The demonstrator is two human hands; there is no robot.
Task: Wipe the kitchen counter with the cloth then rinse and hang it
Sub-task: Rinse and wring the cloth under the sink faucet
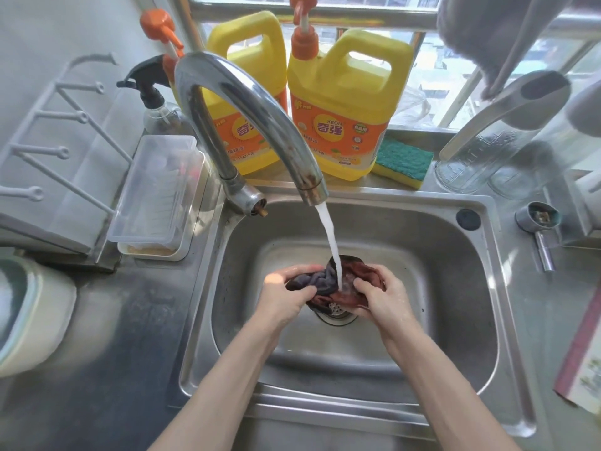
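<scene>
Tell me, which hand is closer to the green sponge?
Right. The right hand holds the cloth in the sink, in front of the sponge and slightly to its left. The left hand holds the cloth farther left.

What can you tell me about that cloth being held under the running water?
The cloth is a soft, wet fabric, dark brownish red with a grey-blue part, bunched into folds. The left hand and right hand grip its two ends above the drain of the steel sink. Water from the tap strikes its middle.
</scene>
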